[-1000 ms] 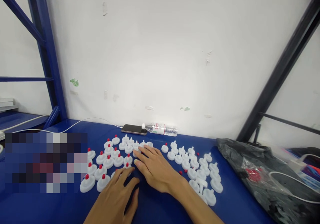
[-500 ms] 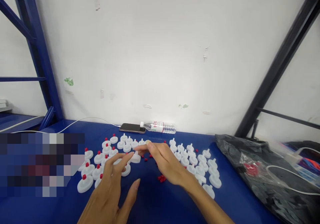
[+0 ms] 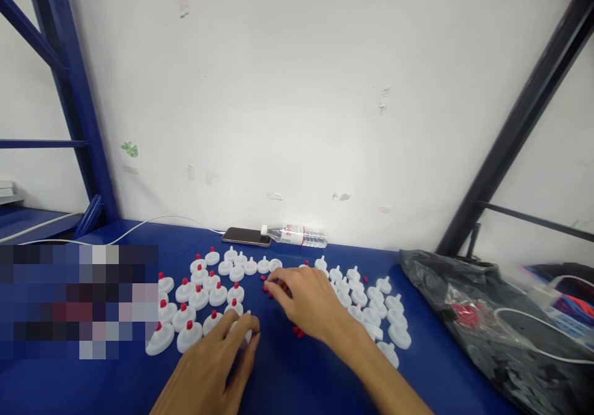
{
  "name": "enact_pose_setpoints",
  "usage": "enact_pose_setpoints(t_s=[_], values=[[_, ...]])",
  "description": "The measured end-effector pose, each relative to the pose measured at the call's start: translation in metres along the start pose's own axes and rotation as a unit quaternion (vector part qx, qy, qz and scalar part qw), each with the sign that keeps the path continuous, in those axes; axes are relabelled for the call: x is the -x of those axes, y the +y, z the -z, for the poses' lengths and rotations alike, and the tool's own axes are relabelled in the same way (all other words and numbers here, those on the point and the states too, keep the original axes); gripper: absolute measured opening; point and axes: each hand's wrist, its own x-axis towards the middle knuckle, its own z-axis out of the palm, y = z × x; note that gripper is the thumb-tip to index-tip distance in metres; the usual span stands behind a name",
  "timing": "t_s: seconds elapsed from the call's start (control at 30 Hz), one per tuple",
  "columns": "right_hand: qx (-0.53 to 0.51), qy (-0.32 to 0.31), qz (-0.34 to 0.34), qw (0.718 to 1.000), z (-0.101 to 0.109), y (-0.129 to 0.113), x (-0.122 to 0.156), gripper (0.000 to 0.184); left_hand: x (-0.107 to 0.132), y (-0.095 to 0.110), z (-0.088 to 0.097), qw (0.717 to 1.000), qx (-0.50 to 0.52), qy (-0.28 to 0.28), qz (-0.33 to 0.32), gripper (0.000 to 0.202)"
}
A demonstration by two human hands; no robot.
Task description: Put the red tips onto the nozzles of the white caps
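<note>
Several white plastic discs with stems lie on the blue table (image 3: 288,384). Those in the left group (image 3: 198,297) carry small red caps; those in the right group (image 3: 371,316) have bare stems. My left hand (image 3: 218,359) rests low at the near side, fingers curled round a white disc (image 3: 241,334). My right hand (image 3: 306,300) reaches to the middle, fingertips pinching at loose red caps (image 3: 269,290) scattered between the two groups. More red caps (image 3: 298,332) lie under its wrist.
A phone (image 3: 245,237) with a white cable and a lying water bottle (image 3: 294,235) sit by the wall. A black plastic bag (image 3: 487,328) with red caps inside fills the right side. Blue shelf posts (image 3: 69,93) stand at left; a dark brace (image 3: 520,124) at right.
My left hand dropped from an open, raised pose onto a white disc near the front. My right hand slid toward me and its fingers closed over the loose red caps.
</note>
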Motion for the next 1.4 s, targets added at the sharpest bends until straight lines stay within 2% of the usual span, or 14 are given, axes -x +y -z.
enact_pose_setpoints(t_s=[0.03, 0.1, 0.23, 0.33, 0.43, 0.53, 0.63, 0.7, 0.83, 1.0, 1.2, 1.3, 1.4], values=[[0.065, -0.002, -0.006, 0.998, -0.002, 0.003, -0.001, 0.028, 0.000, 0.000, 0.000, 1.000, -0.005, 0.000, 0.002, 0.022], [0.111, -0.020, -0.008, 0.994, -0.007, 0.009, -0.003, 0.022, 0.000, -0.001, -0.001, 1.000, -0.016, 0.000, -0.001, 0.025], [0.098, -0.036, 0.000, 0.995, -0.015, 0.014, -0.005, 0.017, 0.003, -0.010, -0.010, 0.998, -0.053, -0.006, -0.027, 0.035], [0.075, -0.037, 0.003, 0.997, -0.016, 0.015, -0.005, 0.016, 0.006, -0.019, -0.017, 0.997, -0.072, 0.017, -0.022, 0.044], [0.036, -0.032, 0.004, 0.999, -0.015, 0.015, -0.005, 0.013, 0.007, -0.021, -0.018, 0.997, -0.060, 0.055, -0.014, 0.055], [-0.090, -0.051, 0.003, 0.995, -0.013, 0.015, -0.004, 0.013, 0.006, -0.016, -0.013, 0.996, -0.022, 0.075, -0.038, 0.046], [-0.296, -0.078, -0.009, 0.952, -0.006, 0.011, -0.004, 0.022, 0.004, -0.010, -0.006, 0.992, -0.016, 0.100, -0.069, 0.032], [-0.361, -0.088, -0.025, 0.928, 0.001, 0.008, -0.004, 0.029, 0.004, -0.008, -0.003, 0.991, -0.034, 0.106, -0.071, 0.034], [-0.403, -0.110, -0.043, 0.908, 0.013, 0.002, -0.002, 0.033, 0.002, -0.012, -0.003, 0.991, -0.096, 0.087, -0.031, 0.039], [-0.428, -0.122, -0.039, 0.895, 0.014, 0.003, -0.002, 0.037, 0.002, -0.016, -0.009, 0.986, -0.149, 0.071, 0.004, 0.040], [-0.440, -0.118, -0.041, 0.889, 0.014, 0.002, -0.002, 0.038, 0.000, -0.014, -0.009, 0.986, -0.132, 0.094, -0.029, 0.039], [-0.453, -0.125, -0.044, 0.882, 0.012, 0.003, -0.002, 0.039, -0.001, -0.014, -0.009, 0.980, -0.145, 0.126, -0.053, 0.038], [-0.463, -0.141, -0.043, 0.874, 0.007, 0.005, -0.003, 0.041, 0.000, -0.014, -0.008, 0.979, -0.150, 0.131, -0.044, 0.044]])
